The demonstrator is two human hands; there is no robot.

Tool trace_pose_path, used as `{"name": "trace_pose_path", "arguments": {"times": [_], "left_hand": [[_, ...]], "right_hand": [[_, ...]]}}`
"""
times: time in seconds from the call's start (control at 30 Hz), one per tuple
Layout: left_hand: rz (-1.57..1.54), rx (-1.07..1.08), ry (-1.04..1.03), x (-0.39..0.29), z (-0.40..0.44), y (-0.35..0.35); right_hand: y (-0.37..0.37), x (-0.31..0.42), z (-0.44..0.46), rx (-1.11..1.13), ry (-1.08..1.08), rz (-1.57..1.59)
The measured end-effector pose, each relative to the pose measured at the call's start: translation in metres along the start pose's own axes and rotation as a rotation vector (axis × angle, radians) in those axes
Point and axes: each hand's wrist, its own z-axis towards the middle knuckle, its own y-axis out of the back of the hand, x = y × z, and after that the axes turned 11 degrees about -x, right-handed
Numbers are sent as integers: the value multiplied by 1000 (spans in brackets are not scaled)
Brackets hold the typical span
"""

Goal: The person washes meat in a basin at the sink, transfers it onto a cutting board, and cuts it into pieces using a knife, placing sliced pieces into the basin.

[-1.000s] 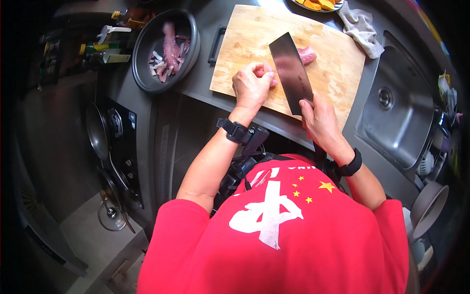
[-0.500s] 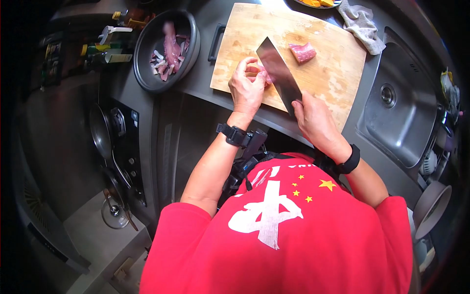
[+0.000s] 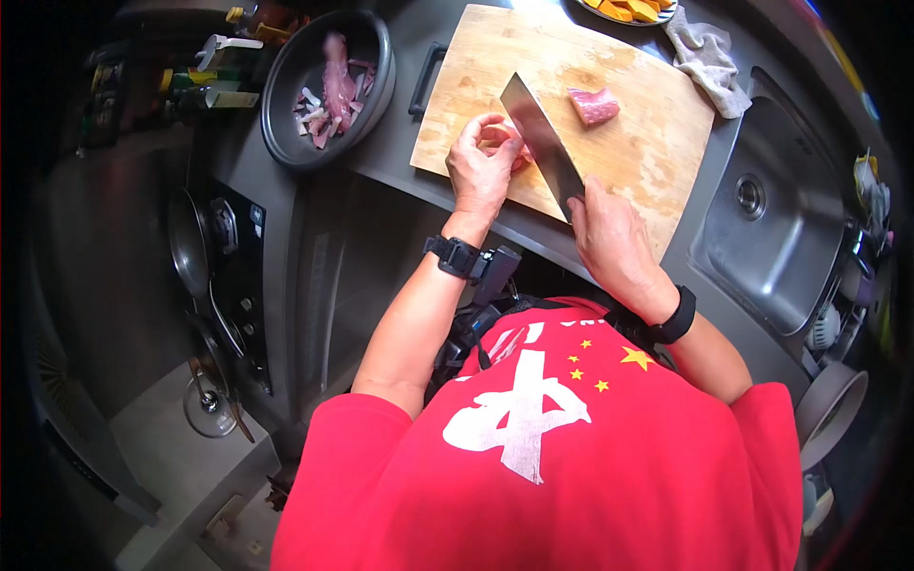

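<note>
My right hand (image 3: 614,233) grips the handle of a cleaver (image 3: 541,133), its broad blade slanting up and left over the wooden cutting board (image 3: 657,124). Close to the blade's left side, my left hand (image 3: 483,164) has its fingers curled around a small piece of raw meat (image 3: 520,160), mostly hidden by the fingers. Another chunk of raw meat (image 3: 593,106) lies apart on the board, right of the blade.
A dark bowl (image 3: 383,95) with a long piece of meat and cut strips stands left of the board. At the back are a plate of orange chunks (image 3: 628,9) and a grey cloth (image 3: 709,59). A steel sink (image 3: 771,228) is at right, a stove (image 3: 249,285) at left.
Both hands stay nearly in place at the board, with the cleaver blade shifted very slightly. The whole view has turned a little.
</note>
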Motion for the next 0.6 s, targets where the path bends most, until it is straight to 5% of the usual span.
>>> {"name": "trace_pose_path", "arguments": {"times": [0.6], "left_hand": [[168,-62,-4,-8,4,-4]], "right_hand": [[7,-9,15,78,52,56]]}}
